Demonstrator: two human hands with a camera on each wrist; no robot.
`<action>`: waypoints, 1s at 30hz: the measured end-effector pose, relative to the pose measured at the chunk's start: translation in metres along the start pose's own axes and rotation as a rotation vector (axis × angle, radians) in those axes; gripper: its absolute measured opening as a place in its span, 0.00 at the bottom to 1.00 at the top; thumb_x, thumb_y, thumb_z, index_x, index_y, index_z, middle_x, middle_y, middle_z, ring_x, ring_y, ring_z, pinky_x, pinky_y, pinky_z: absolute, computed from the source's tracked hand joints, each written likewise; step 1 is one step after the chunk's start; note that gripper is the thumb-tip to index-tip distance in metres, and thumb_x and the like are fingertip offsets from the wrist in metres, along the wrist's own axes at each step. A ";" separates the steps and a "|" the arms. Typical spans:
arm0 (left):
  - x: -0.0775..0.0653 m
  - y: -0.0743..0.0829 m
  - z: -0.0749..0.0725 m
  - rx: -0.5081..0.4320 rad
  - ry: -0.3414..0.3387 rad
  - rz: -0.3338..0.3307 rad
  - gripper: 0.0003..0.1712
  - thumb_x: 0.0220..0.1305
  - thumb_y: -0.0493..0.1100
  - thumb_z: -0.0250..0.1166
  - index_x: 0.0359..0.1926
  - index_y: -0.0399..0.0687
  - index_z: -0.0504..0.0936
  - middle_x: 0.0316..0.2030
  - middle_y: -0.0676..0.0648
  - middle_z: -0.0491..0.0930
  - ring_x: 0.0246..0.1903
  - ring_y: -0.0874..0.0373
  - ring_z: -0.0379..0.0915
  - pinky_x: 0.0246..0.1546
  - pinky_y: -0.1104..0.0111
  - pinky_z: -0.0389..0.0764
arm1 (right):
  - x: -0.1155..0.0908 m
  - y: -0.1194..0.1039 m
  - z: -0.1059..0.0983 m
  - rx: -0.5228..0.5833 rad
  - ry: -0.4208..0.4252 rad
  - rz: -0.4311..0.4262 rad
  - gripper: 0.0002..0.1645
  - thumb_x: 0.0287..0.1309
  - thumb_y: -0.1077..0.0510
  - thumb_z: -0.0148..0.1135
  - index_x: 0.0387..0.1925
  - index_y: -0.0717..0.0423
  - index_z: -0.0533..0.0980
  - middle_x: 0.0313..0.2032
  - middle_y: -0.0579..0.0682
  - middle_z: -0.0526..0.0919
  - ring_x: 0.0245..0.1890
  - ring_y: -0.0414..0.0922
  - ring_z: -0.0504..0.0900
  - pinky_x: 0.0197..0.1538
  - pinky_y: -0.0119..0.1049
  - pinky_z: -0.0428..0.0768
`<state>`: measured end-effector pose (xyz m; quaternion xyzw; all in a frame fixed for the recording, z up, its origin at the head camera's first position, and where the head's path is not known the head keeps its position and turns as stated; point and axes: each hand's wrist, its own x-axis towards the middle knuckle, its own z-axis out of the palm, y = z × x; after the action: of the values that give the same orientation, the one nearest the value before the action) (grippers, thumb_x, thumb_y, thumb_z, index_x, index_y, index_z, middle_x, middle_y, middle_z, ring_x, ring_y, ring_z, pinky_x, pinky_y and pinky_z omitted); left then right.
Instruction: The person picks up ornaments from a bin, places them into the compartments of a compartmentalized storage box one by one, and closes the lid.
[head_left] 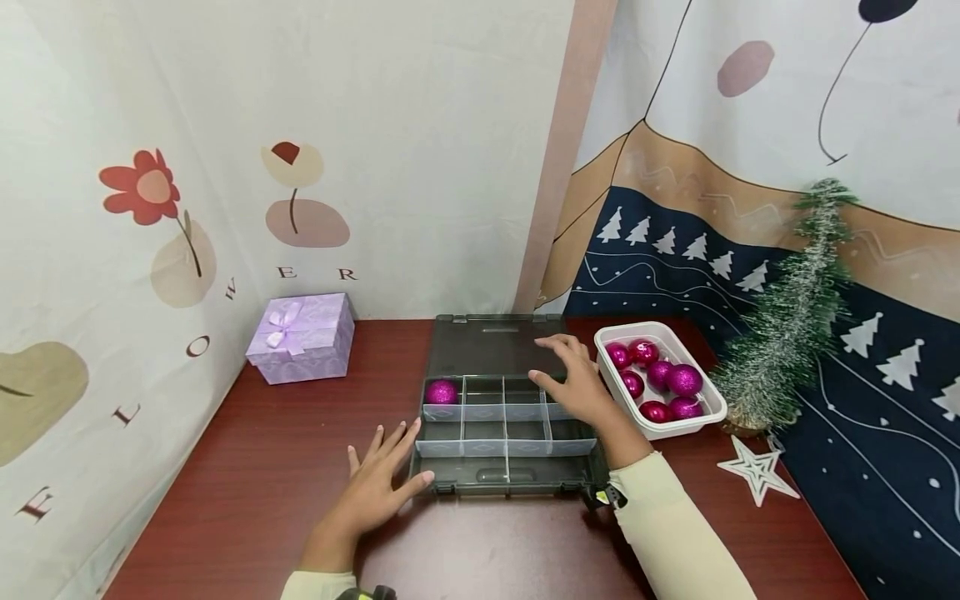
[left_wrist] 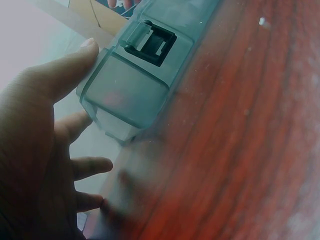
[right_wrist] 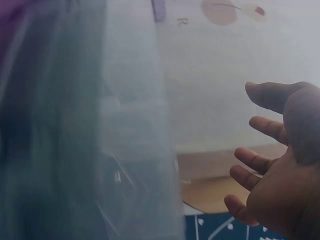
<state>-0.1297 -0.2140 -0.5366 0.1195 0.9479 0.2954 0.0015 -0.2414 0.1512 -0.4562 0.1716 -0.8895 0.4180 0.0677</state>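
Note:
A smoky transparent compartment box (head_left: pixel 461 471) lies with its lid (head_left: pixel 480 350) laid back on the table. One glittery magenta ball (head_left: pixel 442 392) sits in its back left compartment. My left hand (head_left: pixel 375 485) is at the box's front left corner, fingers spread and thumb at the rim; the left wrist view shows the box's black latch (left_wrist: pixel 157 45) beyond the thumb. Over the box's right side, my right hand (head_left: pixel 581 385) reaches with fingers apart and nothing between them. Just right of it stands a white tub (head_left: pixel 716 414) holding several shiny and glittery magenta balls (head_left: pixel 685 381).
A lilac gift box (head_left: pixel 311 337) with a bow stands at the back left. To the right are a small frosted artificial tree (head_left: pixel 787 325) and a white star ornament (head_left: pixel 759 471). Printed cloth hangs behind the reddish-brown table (head_left: pixel 285 467).

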 end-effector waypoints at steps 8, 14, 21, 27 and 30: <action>0.001 -0.002 0.002 0.004 0.003 0.007 0.50 0.74 0.68 0.65 0.88 0.63 0.57 0.84 0.35 0.62 0.84 0.21 0.45 0.70 0.12 0.31 | -0.013 0.015 -0.031 -0.022 0.059 0.042 0.35 0.70 0.54 0.72 0.75 0.54 0.74 0.75 0.64 0.68 0.77 0.66 0.63 0.76 0.77 0.64; 0.001 -0.001 0.001 -0.007 0.007 0.010 0.50 0.73 0.67 0.66 0.88 0.62 0.58 0.84 0.35 0.63 0.83 0.20 0.46 0.70 0.12 0.31 | -0.025 0.027 -0.052 -0.034 0.074 0.087 0.35 0.72 0.54 0.71 0.76 0.54 0.73 0.78 0.66 0.65 0.79 0.67 0.60 0.76 0.82 0.55; 0.001 0.001 0.000 -0.010 0.017 0.014 0.49 0.73 0.67 0.66 0.87 0.60 0.59 0.84 0.35 0.62 0.83 0.20 0.46 0.70 0.12 0.31 | -0.036 0.042 -0.071 -0.083 0.118 0.050 0.35 0.71 0.56 0.71 0.74 0.60 0.73 0.73 0.67 0.69 0.75 0.68 0.62 0.72 0.79 0.60; 0.000 0.000 0.000 -0.013 0.001 0.007 0.50 0.74 0.67 0.66 0.88 0.61 0.58 0.84 0.35 0.62 0.83 0.20 0.45 0.70 0.12 0.31 | -0.044 0.055 -0.085 -0.108 0.167 0.045 0.32 0.69 0.59 0.72 0.72 0.59 0.76 0.70 0.69 0.70 0.72 0.69 0.66 0.68 0.76 0.61; 0.001 0.000 0.000 -0.013 0.005 0.013 0.49 0.74 0.67 0.66 0.88 0.62 0.58 0.83 0.34 0.63 0.83 0.20 0.46 0.69 0.11 0.31 | -0.049 0.061 -0.094 -0.118 0.193 0.058 0.32 0.69 0.59 0.72 0.72 0.59 0.76 0.71 0.70 0.70 0.72 0.70 0.65 0.68 0.78 0.60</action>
<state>-0.1305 -0.2135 -0.5365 0.1247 0.9452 0.3018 -0.0022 -0.2204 0.2713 -0.4530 0.1003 -0.9064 0.3815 0.1510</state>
